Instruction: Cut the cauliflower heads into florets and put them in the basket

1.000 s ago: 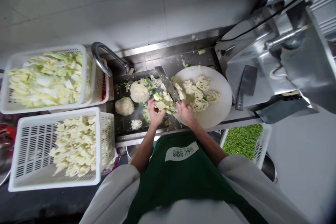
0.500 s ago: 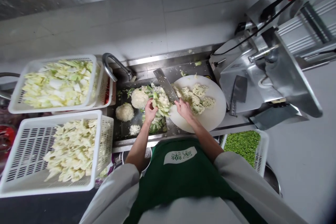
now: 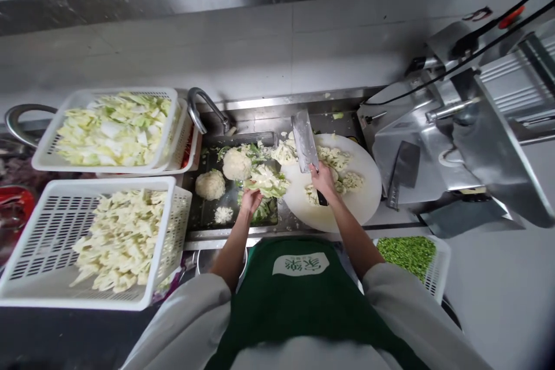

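Note:
My right hand (image 3: 324,180) is closed round the black handle of a cleaver (image 3: 305,140), its broad wet blade pointing away from me over the left edge of the white round cutting board (image 3: 299,208). Cut cauliflower florets (image 3: 349,182) lie on the board to the right of the blade, and another cauliflower chunk (image 3: 284,153) sits left of it. My left hand (image 3: 251,201) is closed on the near left end of a trimmed, leafy cauliflower stalk (image 3: 269,181) above the sink. Whole cauliflower heads (image 3: 237,163) rest in the dark sink tray (image 3: 207,217).
A white basket (image 3: 171,208) of florets and a basket (image 3: 39,162) of chopped cabbage stand left. The faucet (image 3: 197,107) arches behind the sink. A second cleaver (image 3: 405,167) lies near the metal slicing machine (image 3: 498,127) at right. Chopped greens (image 3: 407,255) fill a lower basket.
The cleaver has swung upright and moved right, away from the stalk. My left hand has lowered slightly with the stalk. A cauliflower chunk now shows left of the blade; the whole view has shifted.

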Tool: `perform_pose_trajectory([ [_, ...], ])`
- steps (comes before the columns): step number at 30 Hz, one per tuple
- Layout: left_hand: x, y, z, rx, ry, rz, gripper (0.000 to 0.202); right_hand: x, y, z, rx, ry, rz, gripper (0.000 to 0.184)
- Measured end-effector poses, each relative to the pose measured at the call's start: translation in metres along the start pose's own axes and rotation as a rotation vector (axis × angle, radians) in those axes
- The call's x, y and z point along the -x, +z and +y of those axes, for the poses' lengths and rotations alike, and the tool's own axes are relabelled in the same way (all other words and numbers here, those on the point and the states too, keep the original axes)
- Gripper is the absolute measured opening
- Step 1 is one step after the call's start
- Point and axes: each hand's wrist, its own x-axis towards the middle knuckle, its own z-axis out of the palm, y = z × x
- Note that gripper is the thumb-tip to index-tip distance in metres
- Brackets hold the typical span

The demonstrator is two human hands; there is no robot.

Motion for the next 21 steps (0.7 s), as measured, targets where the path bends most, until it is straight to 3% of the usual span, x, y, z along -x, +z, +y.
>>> perform_pose_trajectory([
  [4, 0.010, -0.004, -0.017, 0.001, 0.001, 0.122, 0.038, 0.011, -0.001, -0.008, -0.022, 0.028, 0.017, 0.042],
  [8, 0.027, -0.002, -0.036, -0.022, 0.063, 0.136, 0.040, 0.039, 0.004, -0.023, 0.010, -0.001, 0.078, 0.045],
  [14, 0.042, -0.005, -0.051, -0.003, 0.103, 0.170, 0.052, 0.069, 0.017, -0.044, 0.152, -0.161, -0.094, 0.042],
  [21, 0.047, -0.005, -0.058, 0.024, 0.119, 0.181, 0.057, 0.061, 0.035, -0.063, 0.215, -0.200, -0.194, 0.042],
])
